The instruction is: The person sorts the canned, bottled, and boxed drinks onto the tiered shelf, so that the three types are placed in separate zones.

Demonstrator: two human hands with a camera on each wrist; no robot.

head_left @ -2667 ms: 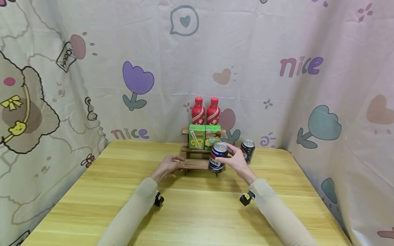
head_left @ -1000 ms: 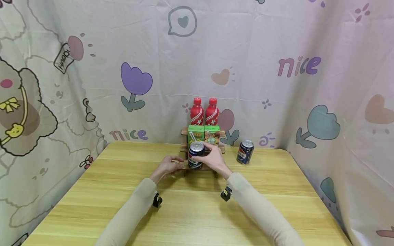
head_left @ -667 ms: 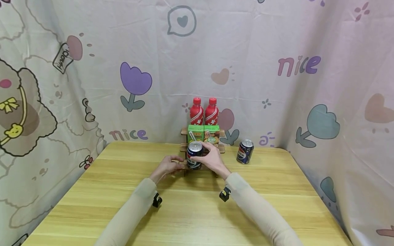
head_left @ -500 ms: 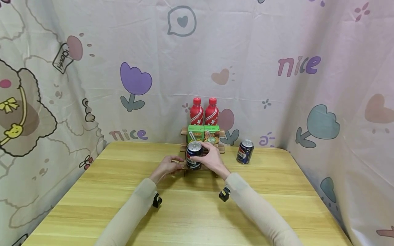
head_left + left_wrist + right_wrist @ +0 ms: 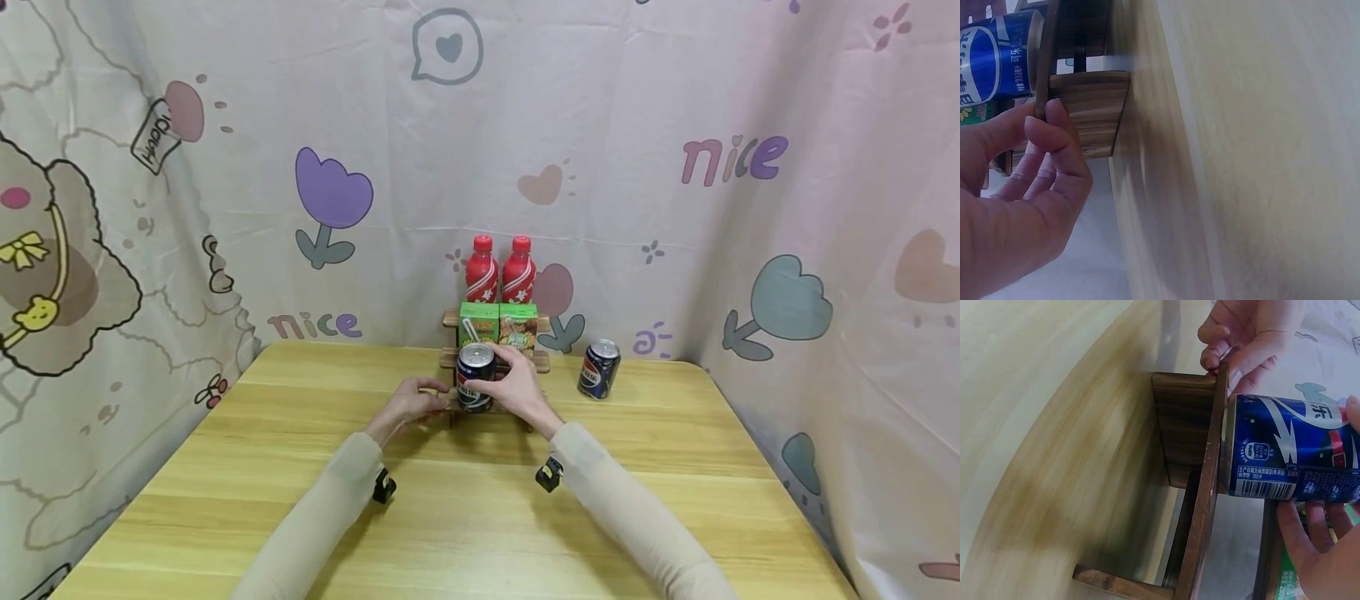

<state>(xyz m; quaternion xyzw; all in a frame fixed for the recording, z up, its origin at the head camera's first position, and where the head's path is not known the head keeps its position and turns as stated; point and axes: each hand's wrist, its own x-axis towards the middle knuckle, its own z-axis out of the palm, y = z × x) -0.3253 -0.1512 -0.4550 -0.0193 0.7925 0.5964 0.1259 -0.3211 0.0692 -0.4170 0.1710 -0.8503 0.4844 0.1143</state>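
Observation:
My right hand grips a dark blue soda can round its side, thumb in front. The can stands upright at the left end of the lowest step of a small wooden tiered shelf; in the right wrist view the can's base is right at the step board. With thumb and fingers, my left hand pinches the left end of that step. On the middle step are two green drink boxes, the left one partly hidden behind the can. Two red bottles occupy the top step.
A second dark blue soda can stands upright on the wooden table, right of the shelf. A patterned cloth hangs behind and at both sides of the table.
My right hand has carried the can from the lowest step's right end to its left end, with only slight shifts in the last second. The left hand has stayed at the step's end.

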